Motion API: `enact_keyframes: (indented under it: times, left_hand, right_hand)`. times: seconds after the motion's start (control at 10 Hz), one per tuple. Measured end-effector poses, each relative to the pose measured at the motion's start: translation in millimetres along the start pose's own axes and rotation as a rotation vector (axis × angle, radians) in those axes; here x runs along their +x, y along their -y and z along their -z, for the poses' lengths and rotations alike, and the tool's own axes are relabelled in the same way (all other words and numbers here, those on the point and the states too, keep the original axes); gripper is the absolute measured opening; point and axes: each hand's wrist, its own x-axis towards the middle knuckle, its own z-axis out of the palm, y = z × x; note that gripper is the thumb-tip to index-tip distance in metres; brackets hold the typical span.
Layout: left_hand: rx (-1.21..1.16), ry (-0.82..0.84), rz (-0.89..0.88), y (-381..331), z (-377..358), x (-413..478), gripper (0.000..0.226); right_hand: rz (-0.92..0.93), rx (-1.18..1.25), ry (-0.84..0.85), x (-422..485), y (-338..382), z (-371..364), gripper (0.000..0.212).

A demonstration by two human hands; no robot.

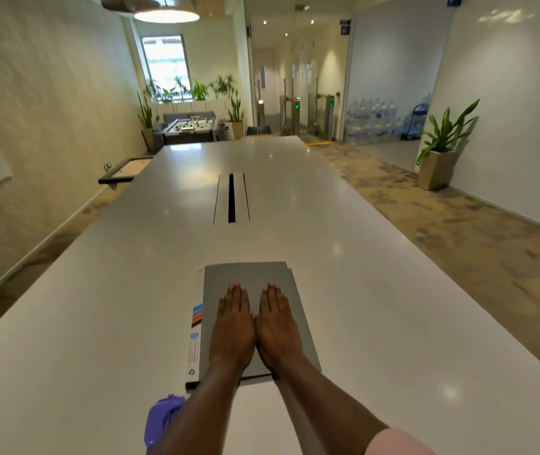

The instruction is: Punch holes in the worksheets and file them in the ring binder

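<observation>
A grey ring binder [249, 277] lies closed and flat on the white table [98, 307], its labelled spine facing left with coloured stripes. My left hand [232, 326] and my right hand [278, 326] rest palm down on its cover, side by side, fingers straight and together, holding nothing. A purple hole punch [160, 418] sits near the table's front edge, left of my left forearm, which partly hides it. No worksheets show; sheet edges may peek out at the binder's far right corner.
A long cable slot [231, 198] runs down the table's middle, beyond the binder. Left of the table is a wall with a low framed board [124, 172]. On the right is carpeted floor with a potted plant [442, 149].
</observation>
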Motion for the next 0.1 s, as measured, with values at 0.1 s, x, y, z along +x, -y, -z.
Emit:
enact_keyframes:
  times: [0.1]
  left_hand:
    - [0.015, -0.108, -0.053, -3.0, 5.8, 13.1, 0.065]
  right_hand:
    - [0.050, -0.015, -0.161, 15.8, -3.2, 10.0, 0.062]
